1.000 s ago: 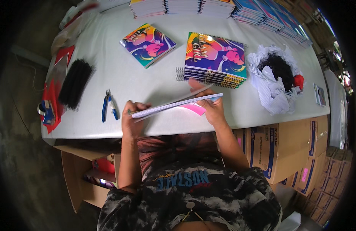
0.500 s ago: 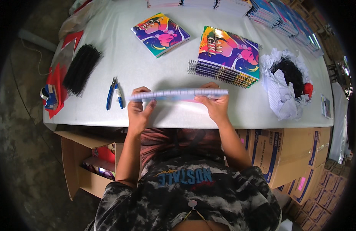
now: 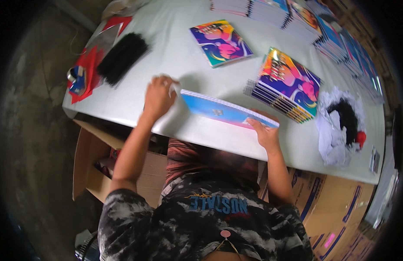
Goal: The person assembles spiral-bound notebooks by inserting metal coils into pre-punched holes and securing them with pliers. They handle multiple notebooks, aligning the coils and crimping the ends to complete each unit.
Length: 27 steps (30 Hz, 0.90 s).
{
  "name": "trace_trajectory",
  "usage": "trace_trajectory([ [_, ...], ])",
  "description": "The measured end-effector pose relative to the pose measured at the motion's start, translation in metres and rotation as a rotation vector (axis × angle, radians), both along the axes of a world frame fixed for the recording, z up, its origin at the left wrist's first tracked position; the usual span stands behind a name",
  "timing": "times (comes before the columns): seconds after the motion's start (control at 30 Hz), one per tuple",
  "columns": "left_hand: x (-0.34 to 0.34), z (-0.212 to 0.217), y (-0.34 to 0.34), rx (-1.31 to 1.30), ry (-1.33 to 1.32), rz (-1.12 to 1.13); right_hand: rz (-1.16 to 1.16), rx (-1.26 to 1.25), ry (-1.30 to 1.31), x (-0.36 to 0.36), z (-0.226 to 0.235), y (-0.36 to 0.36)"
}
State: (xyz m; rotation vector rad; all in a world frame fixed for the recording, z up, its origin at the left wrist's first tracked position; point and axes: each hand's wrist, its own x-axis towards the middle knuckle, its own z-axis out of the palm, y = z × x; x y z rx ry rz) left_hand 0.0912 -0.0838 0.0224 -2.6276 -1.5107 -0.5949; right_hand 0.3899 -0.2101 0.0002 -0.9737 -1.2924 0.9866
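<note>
My right hand (image 3: 266,132) grips the right end of a notebook (image 3: 223,111) with a blue-to-pink cover. The notebook is tilted up on its long side above the table, with its punched edge uppermost. Off its left end, my left hand (image 3: 160,98) is closed with curled fingers, slightly blurred. A small whitish bit (image 3: 173,88) shows at its fingertips; I cannot tell what it is. The blue-handled pliers are hidden from view around this hand. Beyond the notebook lie a colourful notebook (image 3: 221,42) and a stack of spiral notebooks (image 3: 288,82).
Black spiral coils (image 3: 123,58) lie at the left, near red sheets (image 3: 93,71) and a blue tape dispenser (image 3: 78,82). Crumpled white paper with black scraps (image 3: 334,139) sits at the right. More notebook stacks (image 3: 271,13) line the far edge. Cardboard boxes (image 3: 336,195) stand below the table.
My left hand has let go of the notebook and moved left to where the pliers lay. The notebook now tips, showing its blue-pink cover. The whole view has turned.
</note>
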Motion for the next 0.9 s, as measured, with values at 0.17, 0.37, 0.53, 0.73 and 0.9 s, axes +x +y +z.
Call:
trace_trajectory([
  [0.17, -0.105, -0.016, 0.130, 0.432, 0.059, 0.551, 0.006, 0.076, -0.067, -0.008, 0.008, 0.004],
  [0.37, -0.079, -0.038, 0.108, 0.238, 0.240, 0.664, 0.017, 0.078, -0.127, -0.002, 0.011, 0.002],
  [0.53, -0.057, -0.025, 0.068, 0.185, 0.018, 0.492, 0.033, 0.130, -0.058, -0.005, 0.016, 0.003],
  [0.73, -0.066, 0.038, 0.074, 0.134, -0.229, 0.548, 0.026, 0.143, -0.092, 0.001, 0.011, 0.002],
  [0.9, -0.062, 0.065, 0.066, -0.073, -0.317, 0.154, -0.110, 0.142, -0.022, -0.002, 0.010, -0.002],
])
